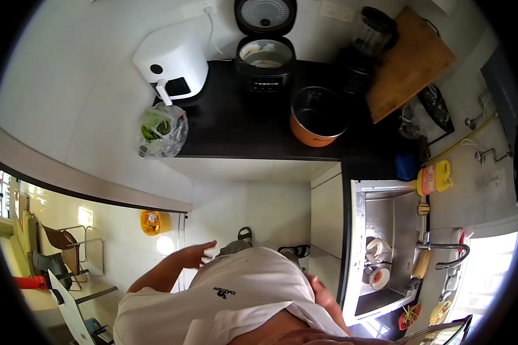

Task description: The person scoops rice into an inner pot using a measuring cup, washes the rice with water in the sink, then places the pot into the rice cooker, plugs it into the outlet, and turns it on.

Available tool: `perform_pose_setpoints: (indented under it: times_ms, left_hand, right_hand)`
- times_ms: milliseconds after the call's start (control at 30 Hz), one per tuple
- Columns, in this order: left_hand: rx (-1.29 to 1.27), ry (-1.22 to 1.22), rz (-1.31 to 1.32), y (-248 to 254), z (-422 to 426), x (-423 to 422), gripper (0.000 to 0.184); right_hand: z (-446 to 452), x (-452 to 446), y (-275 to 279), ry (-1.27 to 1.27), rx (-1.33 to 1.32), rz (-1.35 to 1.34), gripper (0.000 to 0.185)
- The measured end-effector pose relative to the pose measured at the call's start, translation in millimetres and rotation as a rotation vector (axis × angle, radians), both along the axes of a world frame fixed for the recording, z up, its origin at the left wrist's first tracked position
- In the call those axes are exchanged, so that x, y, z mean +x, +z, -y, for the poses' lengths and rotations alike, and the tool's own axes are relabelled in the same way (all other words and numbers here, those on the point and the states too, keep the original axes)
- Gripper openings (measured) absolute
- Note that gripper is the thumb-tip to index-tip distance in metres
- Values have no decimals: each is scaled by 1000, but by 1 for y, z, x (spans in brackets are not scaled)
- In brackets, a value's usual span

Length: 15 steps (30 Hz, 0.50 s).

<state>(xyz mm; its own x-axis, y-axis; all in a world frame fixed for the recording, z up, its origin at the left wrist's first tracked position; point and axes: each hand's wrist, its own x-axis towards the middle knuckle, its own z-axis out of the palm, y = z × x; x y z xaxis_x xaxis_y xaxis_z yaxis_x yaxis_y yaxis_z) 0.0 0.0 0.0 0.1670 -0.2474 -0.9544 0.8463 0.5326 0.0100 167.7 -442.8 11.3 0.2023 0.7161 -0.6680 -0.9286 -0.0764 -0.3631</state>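
My left hand (200, 255) hangs low at the left side of my white shirt, its fingers apart and holding nothing. At the right side of the shirt is my right hand (322, 291), partly hidden and blurred, near the sink cabinet. On the black counter (236, 135) ahead, an orange pot with a dark inside (316, 135) stands to the right of a rice cooker (265, 77), whose lid is raised. The cooker's light-coloured inside shows. A clear plastic bag of green vegetables (164, 129) lies at the counter's left end. Neither hand touches these things.
A white air fryer (172, 63) stands back left. At the right are a blender (374, 34), a leaning wooden board (411, 63), a yellow bottle (434, 178) and a steel sink (380, 213) with dishes (379, 277). A yellow bin (155, 222) and chair (63, 241) are left.
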Motion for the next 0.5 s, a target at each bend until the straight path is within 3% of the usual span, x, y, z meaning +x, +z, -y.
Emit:
perform_pose_setpoints:
  times_ms: [33, 67, 133, 200, 233, 300, 333, 433, 467, 500]
  left_hand:
    - [116, 19, 132, 18, -15, 0, 100]
    - [218, 35, 157, 16, -28, -2, 87]
    - [404, -127, 456, 34, -40, -12, 85]
    - [340, 5, 657, 16, -25, -39, 77]
    - [171, -26, 662, -26, -14, -72, 70]
    - [506, -397, 968, 25, -7, -42, 86]
    - [367, -241, 972, 25, -8, -44, 89]
    - [-28, 263, 924, 28, 4, -62, 97]
    - [-27, 332, 886, 48, 0, -51, 105]
    - [55, 431, 1002, 52, -5, -43, 99]
  right_hand:
    - [-23, 4, 4, 79, -4, 83, 75]
    - [-48, 8, 10, 154, -9, 167, 77]
    - [-92, 12, 24, 289, -32, 330, 81]
    - [-111, 10, 28, 392, -46, 456, 84]
    - [-114, 10, 25, 432, -46, 506, 86]
    - [-108, 17, -5, 486, -9, 526, 88]
    - [-111, 23, -6, 515, -16, 495, 96]
    - [-126, 65, -15, 627, 14, 552, 94]
    - [-128, 85, -29, 655, -3, 538, 93]
    - [-132, 103, -43, 682, -11, 526, 92]
